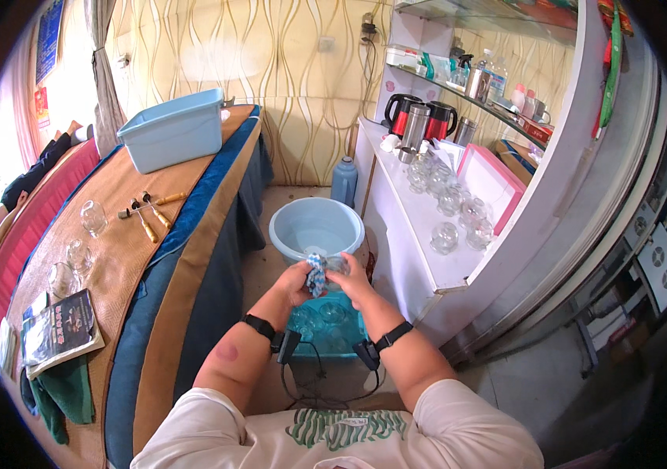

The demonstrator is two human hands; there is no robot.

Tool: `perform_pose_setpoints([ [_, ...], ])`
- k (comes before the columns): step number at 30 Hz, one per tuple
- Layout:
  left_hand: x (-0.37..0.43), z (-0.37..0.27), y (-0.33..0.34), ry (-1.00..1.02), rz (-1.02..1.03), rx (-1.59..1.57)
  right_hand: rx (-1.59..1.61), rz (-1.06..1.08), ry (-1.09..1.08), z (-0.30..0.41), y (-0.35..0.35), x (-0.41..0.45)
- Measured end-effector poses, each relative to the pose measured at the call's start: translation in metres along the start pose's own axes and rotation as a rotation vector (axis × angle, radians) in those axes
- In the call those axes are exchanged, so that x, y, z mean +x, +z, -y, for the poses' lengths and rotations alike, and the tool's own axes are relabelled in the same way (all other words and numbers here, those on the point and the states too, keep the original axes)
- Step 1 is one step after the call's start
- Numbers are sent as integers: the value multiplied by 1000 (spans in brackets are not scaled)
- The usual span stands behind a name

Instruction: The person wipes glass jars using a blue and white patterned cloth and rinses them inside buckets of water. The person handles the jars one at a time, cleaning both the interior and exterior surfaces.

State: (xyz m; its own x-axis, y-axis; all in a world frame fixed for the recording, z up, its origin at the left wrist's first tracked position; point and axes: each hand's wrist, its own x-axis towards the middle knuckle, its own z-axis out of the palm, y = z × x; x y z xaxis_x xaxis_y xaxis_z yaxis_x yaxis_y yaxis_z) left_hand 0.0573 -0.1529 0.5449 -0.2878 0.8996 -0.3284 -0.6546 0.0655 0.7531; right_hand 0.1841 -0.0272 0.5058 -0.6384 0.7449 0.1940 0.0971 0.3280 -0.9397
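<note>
My left hand [294,284] grips a blue-and-white cloth [315,275], pressed to a glass cupping jar [338,267]. Around the jar's side, the fingers of my right hand [357,282] hold it. Both hands are over the near rim of a round pale blue basin [316,225] with water in it. Below them, a teal tub [350,337] contains several glass jars [332,313], partly hidden by my hands and forearms.
At right, a white counter [405,234] carries several glass jars [444,238] and kettles [402,114]. A thermos [344,180] stands behind the basin. On the left massage bed [128,264] are a blue bin [175,138], wooden-handled tools [149,211], jars [93,218] and a book [62,328]. A person lies beyond.
</note>
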Motion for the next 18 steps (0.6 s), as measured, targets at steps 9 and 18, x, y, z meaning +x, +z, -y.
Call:
perform_pose_setpoints([
  [9,25,40,-7,68,-153,18,-82,107,-390,12,4,-18],
  [18,15,5,29,-158,-169,12,614,39,128,-7,-26,22],
])
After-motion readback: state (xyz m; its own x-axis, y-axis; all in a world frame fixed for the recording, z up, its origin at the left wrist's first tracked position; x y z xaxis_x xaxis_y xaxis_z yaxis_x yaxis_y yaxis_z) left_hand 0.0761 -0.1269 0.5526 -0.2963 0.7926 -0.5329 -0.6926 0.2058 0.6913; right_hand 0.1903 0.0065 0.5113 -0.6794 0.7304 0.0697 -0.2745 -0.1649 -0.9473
